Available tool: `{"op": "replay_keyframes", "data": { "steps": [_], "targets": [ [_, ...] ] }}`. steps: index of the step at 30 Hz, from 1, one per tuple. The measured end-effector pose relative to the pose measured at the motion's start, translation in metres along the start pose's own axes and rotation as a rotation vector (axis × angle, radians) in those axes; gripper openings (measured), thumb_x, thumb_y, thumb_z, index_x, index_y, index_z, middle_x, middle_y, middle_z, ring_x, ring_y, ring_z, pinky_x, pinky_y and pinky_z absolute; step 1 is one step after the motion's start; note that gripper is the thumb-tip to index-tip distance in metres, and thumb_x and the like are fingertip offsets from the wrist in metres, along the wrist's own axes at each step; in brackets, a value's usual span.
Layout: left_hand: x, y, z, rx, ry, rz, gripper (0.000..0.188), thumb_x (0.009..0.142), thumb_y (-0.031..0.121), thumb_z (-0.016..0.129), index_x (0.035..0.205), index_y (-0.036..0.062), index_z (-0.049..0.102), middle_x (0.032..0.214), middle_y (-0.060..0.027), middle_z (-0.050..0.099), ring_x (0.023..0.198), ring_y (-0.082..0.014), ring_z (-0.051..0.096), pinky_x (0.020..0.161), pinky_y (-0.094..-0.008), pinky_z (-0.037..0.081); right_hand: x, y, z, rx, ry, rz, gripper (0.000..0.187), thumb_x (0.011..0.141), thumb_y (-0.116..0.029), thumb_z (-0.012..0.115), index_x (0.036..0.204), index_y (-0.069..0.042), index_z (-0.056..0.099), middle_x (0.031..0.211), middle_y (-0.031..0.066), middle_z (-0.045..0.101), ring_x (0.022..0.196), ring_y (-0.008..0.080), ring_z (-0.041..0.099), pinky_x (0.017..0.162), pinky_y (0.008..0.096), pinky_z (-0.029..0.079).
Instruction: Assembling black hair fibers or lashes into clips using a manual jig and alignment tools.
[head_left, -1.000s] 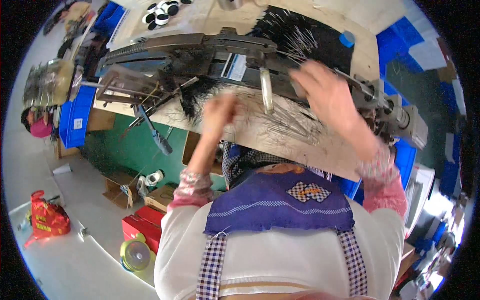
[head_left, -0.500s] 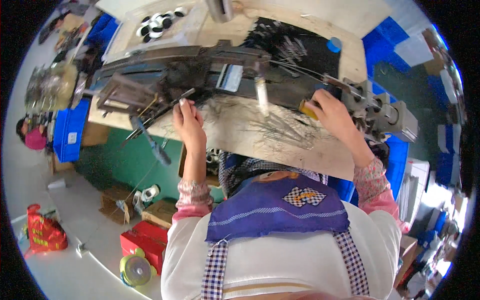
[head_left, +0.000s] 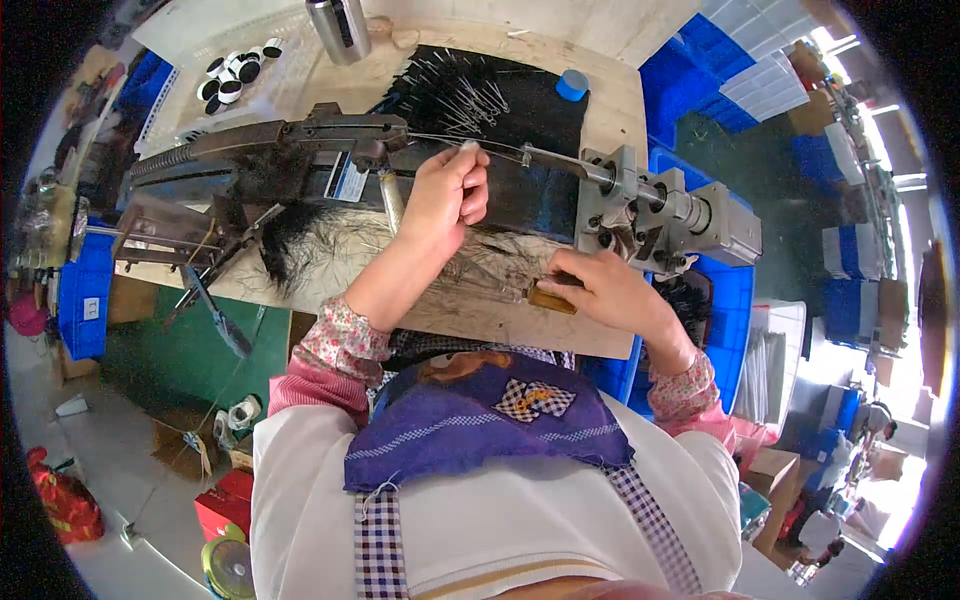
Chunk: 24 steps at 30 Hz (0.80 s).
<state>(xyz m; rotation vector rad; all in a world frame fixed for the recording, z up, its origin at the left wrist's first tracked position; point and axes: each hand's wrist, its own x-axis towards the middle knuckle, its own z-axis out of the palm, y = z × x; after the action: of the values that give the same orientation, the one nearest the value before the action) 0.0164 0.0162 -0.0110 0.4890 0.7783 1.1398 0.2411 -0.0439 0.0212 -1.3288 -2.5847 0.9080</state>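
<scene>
My left hand [head_left: 452,196] is raised over the bench machine, its thumb and fingers closed at the thin metal wires [head_left: 510,150]. Whether the fingertips grip a wire or something smaller cannot be made out. Those wires run from a dark metal clamp [head_left: 350,125] on the left to the steel spindle [head_left: 600,175] on the right. My right hand [head_left: 605,288] is closed around a yellow-brown block [head_left: 553,297] near the front of the bench, below the spindle. Loose thin wires and dark bristles lie beside that block. A pale-handled lever [head_left: 391,200] hangs under the clamp.
Behind the machine, a black mat [head_left: 540,115] bears many loose wires and a blue cap [head_left: 572,85]. A clear tray [head_left: 270,100] with black-and-white round pieces stands far left, near a steel cup [head_left: 338,28]. Black bristles [head_left: 285,240] lie front left. Blue bins [head_left: 735,300] flank the bench.
My left hand has moved right, from the bar at the left to the stretched wires. My right hand has come down and nearer from the spindle, still holding the block. The whole view has shifted.
</scene>
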Motion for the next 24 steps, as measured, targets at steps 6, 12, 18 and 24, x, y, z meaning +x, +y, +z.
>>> {"op": "replay_keyframes", "data": {
  "steps": [6,12,18,24],
  "targets": [
    [-0.007,-0.001,-0.003,0.087,0.162,0.200,0.022,0.099,0.023,0.046,0.085,0.0074,0.053,0.058,0.0049,0.037,0.043,-0.0065,0.030,0.041,-0.0235,0.021,0.065,-0.018,-0.060,-0.108,0.672,-0.277,0.013,0.085,-0.004,0.052,0.098,-0.006,0.056,0.091,0.0136,0.061,0.085,0.0351,0.060,0.072,0.0418,0.049],
    [-0.007,-0.003,0.002,0.126,0.189,0.160,0.021,0.097,0.024,0.049,0.088,0.0070,0.056,0.055,0.0049,0.036,0.043,-0.0069,0.029,0.041,-0.0242,0.022,0.161,-0.009,-0.043,-0.011,0.167,-0.281,0.027,0.085,-0.007,0.057,0.111,-0.002,0.062,0.089,0.0157,0.067,0.078,0.0234,0.065,0.072,0.0330,0.052],
    [-0.012,-0.002,0.000,0.077,0.204,0.169,0.023,0.097,0.027,0.051,0.085,0.0068,0.056,0.053,0.0052,0.033,0.041,-0.0076,0.027,0.042,-0.0249,0.021,0.156,-0.018,-0.058,0.371,0.002,-0.129,0.029,0.088,-0.009,0.057,0.114,0.005,0.060,0.081,0.0055,0.067,0.066,0.0090,0.060,0.062,0.0241,0.052],
    [-0.003,-0.010,-0.005,0.174,0.061,0.119,0.044,0.099,0.044,0.038,0.113,0.0048,0.053,0.087,-0.0088,0.063,0.070,-0.0177,0.061,0.066,-0.0319,0.051,0.167,-0.014,-0.078,0.630,-0.187,0.063,0.035,0.092,-0.010,0.056,0.124,0.003,0.053,0.083,0.0094,0.064,0.067,0.0140,0.063,0.063,0.0275,0.054]
  ]
}}
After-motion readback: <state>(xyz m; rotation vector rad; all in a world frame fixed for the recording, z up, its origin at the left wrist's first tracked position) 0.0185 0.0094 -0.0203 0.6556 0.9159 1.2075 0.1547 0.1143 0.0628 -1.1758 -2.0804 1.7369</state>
